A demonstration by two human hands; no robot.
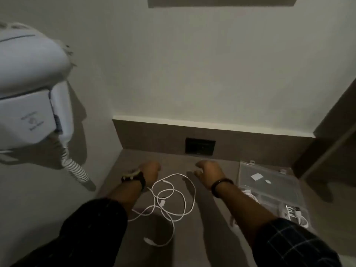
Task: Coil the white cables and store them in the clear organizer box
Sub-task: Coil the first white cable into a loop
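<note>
Loose white cables [169, 199] lie tangled on the brown counter [212, 237], between my two forearms. My left hand [149, 170] hovers beyond the tangle's far left edge, fingers curled down, holding nothing. My right hand [209, 173] hangs past the tangle's far right side, fingers loosely bent and apart, empty. The clear organizer box [269, 191] lies to the right of my right arm, its lid folded back toward the wall. Its near compartments hold white cables and small adapters [294, 212].
A white wall-mounted hair dryer [32, 97] with a coiled hose [77, 170] hangs on the left wall. A dark socket plate [200, 146] sits in the back panel. A brown side panel [327, 141] rises at the right.
</note>
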